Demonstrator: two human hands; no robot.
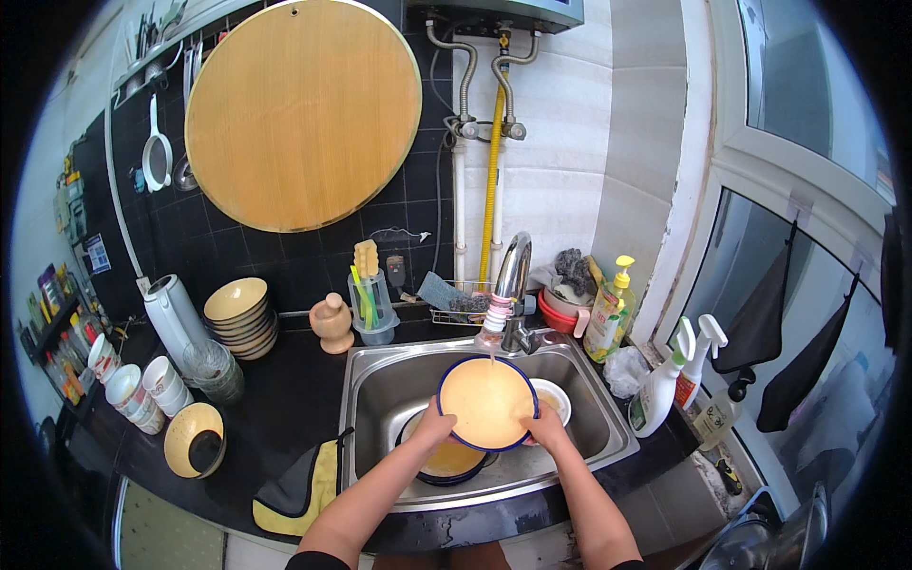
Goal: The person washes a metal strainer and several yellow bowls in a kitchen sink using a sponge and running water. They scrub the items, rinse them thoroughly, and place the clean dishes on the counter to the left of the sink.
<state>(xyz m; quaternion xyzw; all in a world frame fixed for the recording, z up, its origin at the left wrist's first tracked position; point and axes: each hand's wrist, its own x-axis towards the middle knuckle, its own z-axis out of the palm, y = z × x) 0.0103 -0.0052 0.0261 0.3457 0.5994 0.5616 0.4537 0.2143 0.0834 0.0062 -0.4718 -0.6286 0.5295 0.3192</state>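
Over the sink [380, 399], under the tap [508, 285], the left hand [432, 423] and right hand [549, 427] grip a blue-rimmed yellow plate [487, 401] by its opposite edges, above more dishes [451, 463]

Bare forearms, dark sleeves

The left hand [435, 423] and right hand [548, 429] are ungloved; black sleeve edges show near the elbows.

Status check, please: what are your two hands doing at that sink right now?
Left hand and right hand grip the blue-rimmed plate by its edges. Plate tilted under the faucet, above the sink. More dishes lie beneath.
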